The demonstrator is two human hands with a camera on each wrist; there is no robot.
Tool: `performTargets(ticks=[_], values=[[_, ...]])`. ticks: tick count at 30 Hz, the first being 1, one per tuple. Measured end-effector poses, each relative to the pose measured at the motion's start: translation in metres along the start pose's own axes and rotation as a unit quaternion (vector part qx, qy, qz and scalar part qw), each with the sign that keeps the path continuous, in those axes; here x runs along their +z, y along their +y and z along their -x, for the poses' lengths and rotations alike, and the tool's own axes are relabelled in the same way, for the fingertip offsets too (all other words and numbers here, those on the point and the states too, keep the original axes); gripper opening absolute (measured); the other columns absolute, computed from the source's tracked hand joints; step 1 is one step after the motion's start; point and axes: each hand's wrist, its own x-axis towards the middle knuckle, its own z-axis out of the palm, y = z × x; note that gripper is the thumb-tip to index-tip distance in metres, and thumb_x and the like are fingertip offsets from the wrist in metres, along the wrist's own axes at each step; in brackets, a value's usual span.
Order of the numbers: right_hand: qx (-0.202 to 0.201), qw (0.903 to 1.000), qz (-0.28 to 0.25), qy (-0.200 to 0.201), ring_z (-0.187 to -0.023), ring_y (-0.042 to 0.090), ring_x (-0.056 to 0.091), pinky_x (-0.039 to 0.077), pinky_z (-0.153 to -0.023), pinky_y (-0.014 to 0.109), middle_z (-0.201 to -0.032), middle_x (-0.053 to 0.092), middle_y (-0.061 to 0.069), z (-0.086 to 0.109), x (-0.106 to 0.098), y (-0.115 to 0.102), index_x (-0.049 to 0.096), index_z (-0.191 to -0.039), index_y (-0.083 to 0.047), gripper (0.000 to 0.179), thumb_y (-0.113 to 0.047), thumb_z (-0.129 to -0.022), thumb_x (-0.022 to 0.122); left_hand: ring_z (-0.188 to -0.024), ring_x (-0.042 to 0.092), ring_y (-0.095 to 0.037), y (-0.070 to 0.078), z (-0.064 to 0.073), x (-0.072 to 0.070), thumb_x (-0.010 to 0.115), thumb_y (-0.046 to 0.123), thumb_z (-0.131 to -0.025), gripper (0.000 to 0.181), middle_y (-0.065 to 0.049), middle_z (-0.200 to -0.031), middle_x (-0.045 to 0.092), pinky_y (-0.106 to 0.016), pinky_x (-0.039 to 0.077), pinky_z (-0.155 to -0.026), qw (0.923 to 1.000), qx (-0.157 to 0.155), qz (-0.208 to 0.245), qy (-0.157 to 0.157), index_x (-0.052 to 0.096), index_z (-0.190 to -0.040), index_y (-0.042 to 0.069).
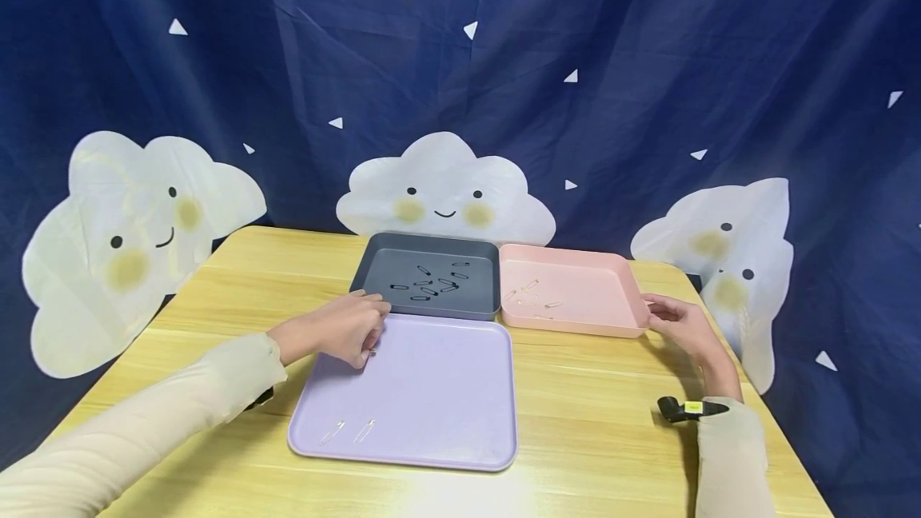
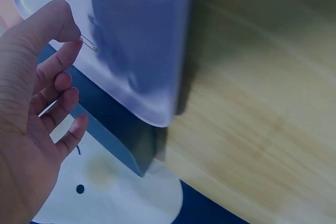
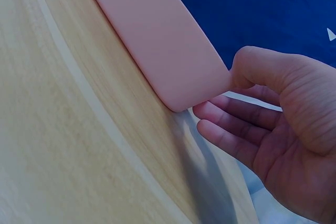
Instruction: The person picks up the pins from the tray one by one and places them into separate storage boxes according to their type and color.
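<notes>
My left hand (image 1: 352, 328) pinches a small safety pin (image 2: 89, 43) between thumb and index finger, over the upper left of the lilac tray (image 1: 446, 390); the other fingers are loosely curled. Two light-coloured safety pins (image 1: 364, 432) lie near that tray's front left corner. Behind it stands a dark grey tray (image 1: 388, 262) with several black safety pins (image 1: 429, 291) scattered inside. The pink tray (image 1: 576, 270) beside it contains several gold-toned safety pins (image 1: 531, 284). My right hand (image 1: 683, 326) grips the pink tray's right side, thumb and fingertips at its near corner.
All three trays are on a light wooden table (image 1: 576, 414). A dark blue curtain (image 1: 403, 62) with smiling clouds hangs just behind the far edge. A black strap device (image 1: 691, 408) sits on my right wrist.
</notes>
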Motion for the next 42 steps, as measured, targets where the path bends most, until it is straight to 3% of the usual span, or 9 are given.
performTargets(ticks=[5,11,15,18,24,29,39,42], values=[[0.009,1.0,0.0,0.002,-0.087,-0.011,0.063,0.051,-0.072,0.013,-0.116,0.069,0.03,0.001,0.0,-0.002,0.057,-0.138,0.009,0.051,-0.013,-0.094,0.072,-0.084,0.052,-0.013,0.007,-0.016,-0.008,0.08,0.017,-0.06,0.027,0.011,-0.081,0.053,-0.049,0.05,-0.086,0.9999,0.014,-0.008,-0.007,0.056,-0.054,0.027],[0.017,0.9998,0.004,0.006,-0.086,-0.011,0.063,0.051,-0.074,0.012,-0.111,0.075,0.014,0.001,-0.001,-0.002,0.059,-0.137,0.006,0.055,-0.02,-0.092,0.076,-0.083,0.051,-0.013,0.014,-0.038,-0.017,0.079,0.018,-0.063,0.024,0.011,-0.082,0.054,-0.037,0.045,-0.076,0.9988,0.039,-0.028,0.004,0.058,-0.054,0.026],[0.018,0.9998,-0.003,0.004,-0.087,-0.011,0.064,0.05,-0.076,0.011,-0.109,0.076,0.005,0.0,-0.001,-0.002,0.058,-0.138,0.006,0.057,-0.021,-0.092,0.076,-0.083,0.051,-0.014,0.017,-0.053,-0.023,0.079,0.018,-0.064,0.022,0.009,-0.084,0.056,-0.038,0.045,-0.077,0.9977,0.054,-0.039,0.011,0.06,-0.055,0.024],[0.019,0.9998,-0.005,0.005,-0.087,-0.011,0.064,0.05,-0.076,0.011,-0.11,0.076,0.009,0.0,-0.001,-0.003,0.059,-0.138,0.004,0.055,-0.021,-0.092,0.076,-0.086,0.052,-0.014,0.02,-0.066,-0.028,0.079,0.02,-0.065,0.022,0.008,-0.087,0.057,-0.04,0.046,-0.079,0.9972,0.06,-0.045,0.008,0.06,-0.055,0.024],[0.011,0.9999,-0.009,0.006,-0.087,-0.009,0.064,0.05,-0.075,0.011,-0.118,0.068,0.032,0.001,-0.001,-0.004,0.058,-0.138,0.007,0.053,-0.015,-0.093,0.075,-0.09,0.053,-0.016,0.026,-0.094,-0.039,0.079,0.019,-0.067,0.024,0.006,-0.091,0.058,-0.047,0.05,-0.089,0.9969,0.063,-0.046,0.002,0.059,-0.054,0.024],[0.019,0.9997,-0.01,0.01,-0.087,-0.008,0.065,0.051,-0.075,0.012,-0.118,0.07,0.027,0.0,0.0,-0.003,0.058,-0.138,0.006,0.053,-0.015,-0.092,0.075,-0.091,0.053,-0.018,0.032,-0.119,-0.052,0.076,0.017,-0.068,0.022,0.005,-0.093,0.059,-0.042,0.048,-0.083,0.996,0.068,-0.057,0.012,0.06,-0.055,0.024],[0.009,0.9994,-0.034,0.005,-0.088,-0.009,0.065,0.052,-0.074,0.013,-0.117,0.069,0.032,0.0,0.001,-0.001,0.056,-0.138,0.01,0.052,-0.011,-0.093,0.073,-0.096,0.058,-0.018,0.041,-0.168,-0.07,0.073,0.014,-0.068,0.015,0.005,-0.096,0.062,-0.05,0.046,-0.106,0.9978,0.044,-0.034,0.036,0.062,-0.06,0.021],[0.008,0.9992,-0.04,0.004,-0.087,-0.008,0.065,0.053,-0.073,0.014,-0.116,0.068,0.032,0.0,0.001,-0.002,0.056,-0.137,0.011,0.052,-0.01,-0.093,0.073,-0.094,0.057,-0.018,0.044,-0.183,-0.071,0.072,0.016,-0.068,0.011,0.005,-0.094,0.061,-0.046,0.048,-0.102,0.997,0.043,-0.04,0.05,0.063,-0.062,0.021]])
